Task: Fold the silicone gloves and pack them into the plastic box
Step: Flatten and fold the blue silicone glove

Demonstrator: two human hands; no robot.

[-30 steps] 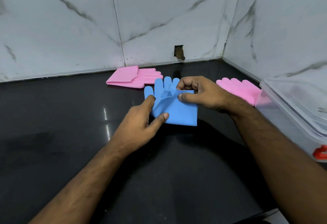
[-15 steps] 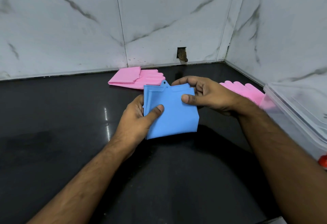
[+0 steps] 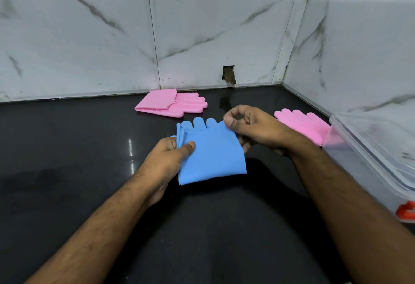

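Blue glove [image 3: 211,155] fingers reappeared above fold; both hands gripped it over counter [image 3: 67,171]: left hand [image 3: 166,160] pinching left edge, right hand [image 3: 253,128] top corner. Two pink gloves [image 3: 173,104] [image 3: 303,124], one plastic box [image 3: 372,149] right.

From my remote seat I log these items. Countertop [image 3: 67,171]: black, polished, with a bright streak of reflected light left of centre. Wall tiles [image 3: 213,36]: white marble pattern with grey veins, covering the back wall and the right wall, meeting at a corner. Hole in the back wall [image 3: 228,74]: small, dark, rough-edged, just above the counter line.
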